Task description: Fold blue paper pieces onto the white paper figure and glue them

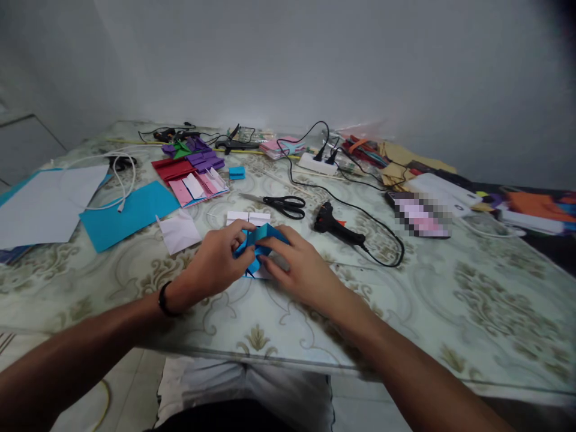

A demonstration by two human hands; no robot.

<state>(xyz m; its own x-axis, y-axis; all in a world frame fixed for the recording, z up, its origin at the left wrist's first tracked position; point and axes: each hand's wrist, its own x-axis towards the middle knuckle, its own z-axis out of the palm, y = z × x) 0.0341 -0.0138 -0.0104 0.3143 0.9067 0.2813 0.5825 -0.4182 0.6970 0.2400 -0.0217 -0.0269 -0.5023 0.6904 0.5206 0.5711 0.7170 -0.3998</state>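
Observation:
Between my two hands is a piece of folded blue paper (266, 233), its upper part standing up from the table. My left hand (225, 252) pinches its left side, the fingers curled; a dark band circles that wrist. My right hand (299, 264) grips the right side between thumb and fingers. Some white paper shows beneath the blue folds, partly covered by my hands. Just behind lie small white folded papers (248, 217). Scissors (283, 205) with black handles rest farther back, and a black glue gun (337, 225) lies to the right of my right hand.
Blue sheet (128, 216), white sheet (58, 201) and white square (179, 231) lie left. Pink, red and purple folded papers (198, 174) sit behind them. A power strip (317, 163) with trailing black cords is at the back; a phone (418, 215) lies right.

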